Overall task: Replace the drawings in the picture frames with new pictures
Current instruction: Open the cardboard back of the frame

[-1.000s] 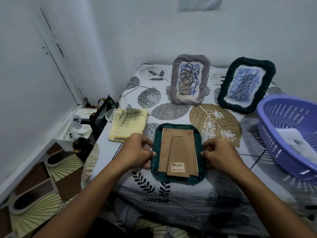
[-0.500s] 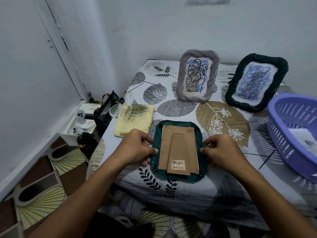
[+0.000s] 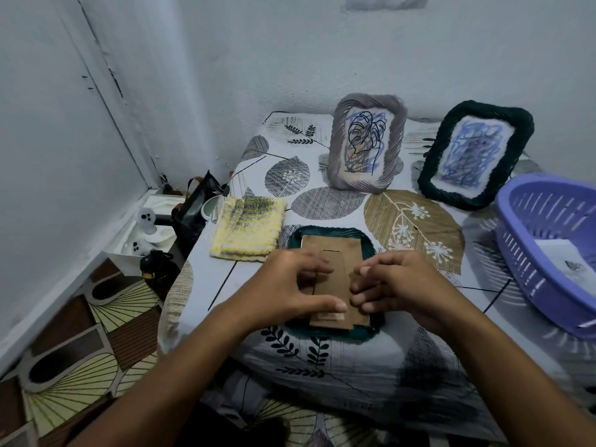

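On the table, green frame lies face-down, lengthwise away.

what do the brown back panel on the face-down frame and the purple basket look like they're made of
Back panel: looks like matte brown fibreboard or stiff card, flat and dull, with a cut stand flap. Purple basket: almost certainly moulded plastic, smooth with a slight sheen and regular slots in its wall.

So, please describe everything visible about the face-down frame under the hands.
The face-down frame has a dark green rope-like twisted border and a brown cardboard back with a narrow stand flap lying flat on it. It lies flat near the table's front edge, right of the yellow cloth. The left hand and right hand lie over the back.
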A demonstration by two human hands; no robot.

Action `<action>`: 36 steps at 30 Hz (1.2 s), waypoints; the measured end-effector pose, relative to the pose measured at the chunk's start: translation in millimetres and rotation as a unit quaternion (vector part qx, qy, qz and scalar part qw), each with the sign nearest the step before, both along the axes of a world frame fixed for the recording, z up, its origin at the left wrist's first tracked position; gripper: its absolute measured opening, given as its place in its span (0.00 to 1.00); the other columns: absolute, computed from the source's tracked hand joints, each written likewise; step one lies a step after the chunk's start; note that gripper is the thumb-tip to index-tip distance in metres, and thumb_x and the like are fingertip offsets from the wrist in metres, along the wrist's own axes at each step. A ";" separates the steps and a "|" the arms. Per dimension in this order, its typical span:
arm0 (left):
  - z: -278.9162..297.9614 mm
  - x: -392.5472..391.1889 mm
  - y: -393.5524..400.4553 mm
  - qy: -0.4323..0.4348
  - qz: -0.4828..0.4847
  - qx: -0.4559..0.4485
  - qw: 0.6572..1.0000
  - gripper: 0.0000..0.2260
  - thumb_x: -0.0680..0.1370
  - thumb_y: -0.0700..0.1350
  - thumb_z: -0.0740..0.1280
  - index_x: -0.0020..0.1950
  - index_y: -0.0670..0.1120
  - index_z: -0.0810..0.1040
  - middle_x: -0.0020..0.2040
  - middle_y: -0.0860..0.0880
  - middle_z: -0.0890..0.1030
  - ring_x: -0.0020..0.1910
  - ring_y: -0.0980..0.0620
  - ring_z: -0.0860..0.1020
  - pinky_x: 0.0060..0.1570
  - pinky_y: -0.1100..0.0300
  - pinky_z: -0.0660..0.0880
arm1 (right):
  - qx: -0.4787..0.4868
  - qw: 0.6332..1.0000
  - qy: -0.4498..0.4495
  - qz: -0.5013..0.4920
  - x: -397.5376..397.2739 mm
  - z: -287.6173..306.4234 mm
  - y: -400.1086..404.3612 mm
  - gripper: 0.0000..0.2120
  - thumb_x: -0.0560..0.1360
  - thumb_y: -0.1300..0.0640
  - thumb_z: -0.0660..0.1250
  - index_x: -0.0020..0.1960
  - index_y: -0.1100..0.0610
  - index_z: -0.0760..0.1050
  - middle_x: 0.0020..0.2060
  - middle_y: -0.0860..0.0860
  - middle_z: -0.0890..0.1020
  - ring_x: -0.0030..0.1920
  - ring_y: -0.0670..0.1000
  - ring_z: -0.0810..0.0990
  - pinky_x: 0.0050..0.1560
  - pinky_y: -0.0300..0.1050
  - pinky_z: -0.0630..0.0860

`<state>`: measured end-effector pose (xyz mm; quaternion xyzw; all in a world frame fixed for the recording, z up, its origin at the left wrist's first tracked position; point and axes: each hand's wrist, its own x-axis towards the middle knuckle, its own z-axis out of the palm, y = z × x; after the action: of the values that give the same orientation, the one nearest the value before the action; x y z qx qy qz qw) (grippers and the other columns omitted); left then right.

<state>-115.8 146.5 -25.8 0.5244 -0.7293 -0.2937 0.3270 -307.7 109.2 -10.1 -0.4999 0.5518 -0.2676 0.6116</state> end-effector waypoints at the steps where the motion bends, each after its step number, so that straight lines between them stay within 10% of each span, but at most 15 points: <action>1: -0.4 -2.9 0.7 0.023 0.008 -0.001 1.000 0.25 0.63 0.50 0.79 0.56 0.41 0.82 0.53 0.55 0.80 0.54 0.67 0.76 0.49 0.76 0.71 | 0.009 1.000 -0.008 0.000 -0.1 -0.2 -0.3 0.05 0.77 0.67 0.62 0.48 0.67 0.76 0.38 0.65 0.82 0.30 0.56 0.82 0.31 0.45 0.79; 22: 0.4 1.3 -5.5 0.216 0.110 0.053 0.969 0.17 0.64 0.53 0.75 0.47 0.44 0.84 0.44 0.48 0.86 0.46 0.51 0.84 0.51 0.48 0.80 | 0.158 0.976 -0.150 0.027 5.6 -3.4 -8.2 0.14 0.71 0.69 0.68 0.56 0.71 0.74 0.40 0.64 0.83 0.32 0.55 0.84 0.31 0.41 0.81; 29: 3.2 6.0 -7.4 0.199 0.219 -0.030 0.955 0.21 0.65 0.59 0.75 0.52 0.48 0.81 0.44 0.49 0.84 0.45 0.54 0.82 0.47 0.56 0.80 | 0.153 0.966 -0.209 0.015 -3.6 13.4 -10.6 0.16 0.65 0.68 0.68 0.52 0.70 0.74 0.38 0.63 0.82 0.29 0.52 0.83 0.27 0.38 0.80; 36: 14.2 -4.3 -3.6 0.346 0.166 0.114 0.916 0.12 0.74 0.37 0.70 0.56 0.41 0.77 0.41 0.42 0.83 0.38 0.53 0.83 0.26 0.60 0.78 | 0.143 0.950 -0.278 0.001 -18.2 39.4 -6.9 0.06 0.65 0.68 0.65 0.42 0.69 0.75 0.33 0.62 0.82 0.26 0.51 0.82 0.20 0.35 0.75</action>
<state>-120.1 142.9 -11.7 0.5372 -0.4343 -0.4793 0.5413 -326.0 102.3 29.4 -0.3137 0.3919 -0.3132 0.8062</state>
